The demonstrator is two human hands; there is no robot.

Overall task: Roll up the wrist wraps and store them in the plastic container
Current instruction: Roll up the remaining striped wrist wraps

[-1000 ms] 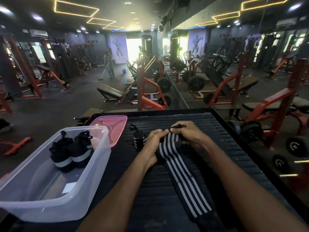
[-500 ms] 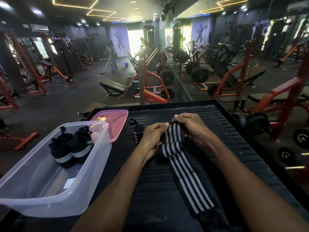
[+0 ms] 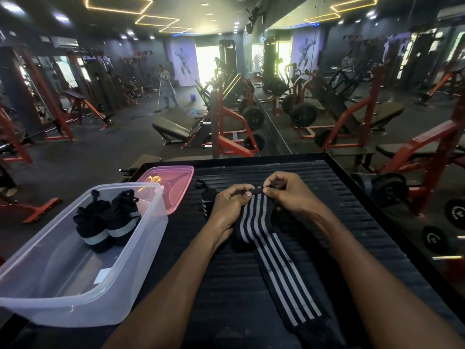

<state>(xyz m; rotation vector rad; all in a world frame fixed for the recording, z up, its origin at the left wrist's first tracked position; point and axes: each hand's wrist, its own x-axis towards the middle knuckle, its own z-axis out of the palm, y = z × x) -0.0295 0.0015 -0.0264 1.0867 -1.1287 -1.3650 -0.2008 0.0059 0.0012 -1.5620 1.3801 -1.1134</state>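
Both hands on the striped wrap (image 3: 254, 217): left hand (image 3: 230, 206) curled round its folded end, right hand (image 3: 289, 192) pinching the far edge.

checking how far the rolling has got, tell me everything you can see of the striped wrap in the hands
The striped wrap is a long black fabric band with white lengthwise stripes and a plain black near end. It lies flat on the ribbed black tabletop, running from the near edge up to the hands. Its far end is lifted and folded over, the roll only just begun. The left hand and right hand pinch that far edge.
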